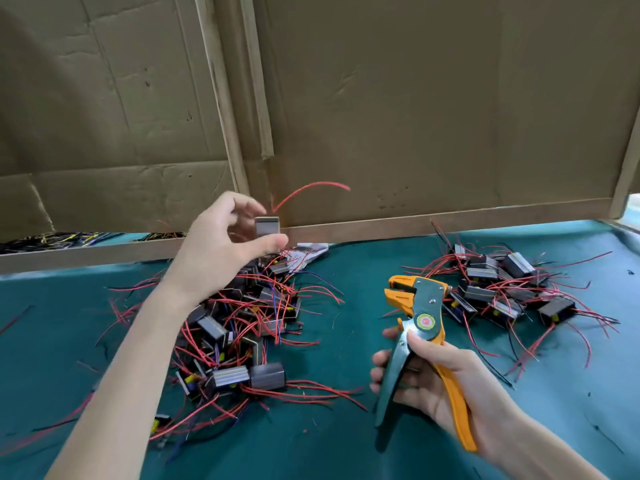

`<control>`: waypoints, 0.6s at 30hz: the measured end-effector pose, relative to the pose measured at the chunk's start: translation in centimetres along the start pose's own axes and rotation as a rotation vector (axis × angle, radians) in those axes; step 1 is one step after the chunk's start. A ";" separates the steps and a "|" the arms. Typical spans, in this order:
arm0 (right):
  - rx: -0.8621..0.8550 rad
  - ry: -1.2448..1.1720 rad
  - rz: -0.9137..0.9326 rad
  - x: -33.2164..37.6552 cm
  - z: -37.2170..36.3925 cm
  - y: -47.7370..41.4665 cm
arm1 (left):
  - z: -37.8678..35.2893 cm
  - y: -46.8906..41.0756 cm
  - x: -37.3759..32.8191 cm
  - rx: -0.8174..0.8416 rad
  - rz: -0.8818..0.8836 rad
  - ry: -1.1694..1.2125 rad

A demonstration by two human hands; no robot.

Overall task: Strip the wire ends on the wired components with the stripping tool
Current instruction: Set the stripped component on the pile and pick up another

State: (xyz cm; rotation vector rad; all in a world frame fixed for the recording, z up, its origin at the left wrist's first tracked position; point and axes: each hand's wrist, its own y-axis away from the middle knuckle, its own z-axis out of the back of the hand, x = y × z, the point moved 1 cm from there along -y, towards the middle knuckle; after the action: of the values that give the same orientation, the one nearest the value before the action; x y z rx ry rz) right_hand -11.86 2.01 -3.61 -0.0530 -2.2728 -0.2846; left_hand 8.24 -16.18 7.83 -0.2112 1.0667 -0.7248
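Right hand wraps the handles of the stripping tool, whose open orange jaws point up and away, its long axis leaning left. Farther off, left hand pinches a small component above the pile. It looks light and rigid, best gripped by its body. Its thin, floppy red wire arcs up and right.

Open lane: bare green mat, front centre. Left pile & right pile block both sides, red leads sprawling out. Gap btwn them part-filled by stripping tool in right hand. Left hand w/ component above left pile. Back closed by wooden rail + cardboard wall.
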 end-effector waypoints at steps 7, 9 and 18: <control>-0.024 0.002 0.039 0.6 0.2 0.0 | -4.1 1.1 -1.6 0.195 -0.008 0.251; -0.025 0.010 0.046 0.7 0.3 0.0 | -5.0 1.4 -1.5 0.235 0.024 0.315; -0.035 0.039 0.066 0.9 0.5 -0.1 | -6.9 1.6 -1.0 0.132 0.073 0.510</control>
State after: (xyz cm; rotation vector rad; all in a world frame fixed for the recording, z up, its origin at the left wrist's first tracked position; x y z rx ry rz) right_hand -12.85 1.96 -3.26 -0.1394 -2.2223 -0.2887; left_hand 2.77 -13.12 4.35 0.1353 1.4947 -0.8000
